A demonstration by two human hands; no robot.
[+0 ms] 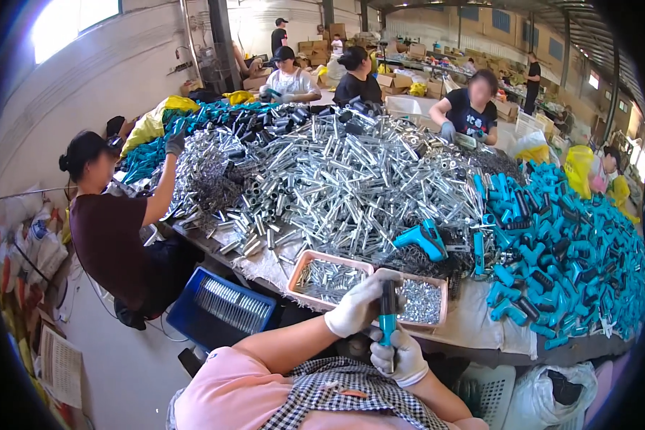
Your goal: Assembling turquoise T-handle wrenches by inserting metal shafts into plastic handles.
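Observation:
In front of my body, at the near table edge, I hold a teal and black tool housing [387, 315] upright. My left hand [355, 307], in a white glove, is closed around its black upper end. Lower down, my right hand [403, 358], also gloved in white, grips the teal end. A thin piece seems to stick out below the right fingers, too small to name. Just beyond my hands are a pink tray of small metal pins [330, 279] and a pink tray of small screw-like parts [417, 301]. A teal gun-shaped housing [424, 240] lies behind the trays.
A large heap of metal tubes [337, 179] covers the middle of the table. Teal housings [552, 244] are piled at the right. On the left stands a blue crate [222, 308] with metal parts. A co-worker [115, 222] sits at the left; several others work around the far side.

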